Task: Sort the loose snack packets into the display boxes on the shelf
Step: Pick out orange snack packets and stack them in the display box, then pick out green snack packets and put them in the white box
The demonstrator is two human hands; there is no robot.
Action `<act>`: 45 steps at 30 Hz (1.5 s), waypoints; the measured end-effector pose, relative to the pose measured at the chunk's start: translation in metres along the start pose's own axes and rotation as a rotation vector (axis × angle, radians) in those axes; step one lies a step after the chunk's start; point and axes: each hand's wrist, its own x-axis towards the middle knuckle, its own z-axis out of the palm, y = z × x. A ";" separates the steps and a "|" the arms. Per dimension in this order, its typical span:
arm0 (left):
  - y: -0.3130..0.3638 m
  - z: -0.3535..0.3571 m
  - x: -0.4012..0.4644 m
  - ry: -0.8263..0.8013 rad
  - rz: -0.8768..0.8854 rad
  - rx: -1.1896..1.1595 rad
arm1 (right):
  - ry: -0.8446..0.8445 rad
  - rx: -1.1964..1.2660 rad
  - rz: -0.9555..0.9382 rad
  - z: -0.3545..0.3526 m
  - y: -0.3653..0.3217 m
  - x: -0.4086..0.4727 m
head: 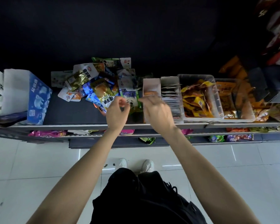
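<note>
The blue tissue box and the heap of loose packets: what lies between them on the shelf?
Only bare dark shelf between blue tissue box and packet heap, in the head view.

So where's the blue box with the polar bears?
The blue box stands at the shelf's left end, beside a white box, left of the packet pile.

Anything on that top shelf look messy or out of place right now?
Yes. A loose pile of snack packets lies jumbled on the shelf, overlapping at all angles, left of the cardboard display boxes. The clear bins further right hold their packets.
</note>
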 end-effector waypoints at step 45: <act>-0.027 -0.175 -0.068 -0.272 -0.102 -0.271 | -0.244 1.029 0.594 0.006 -0.113 0.024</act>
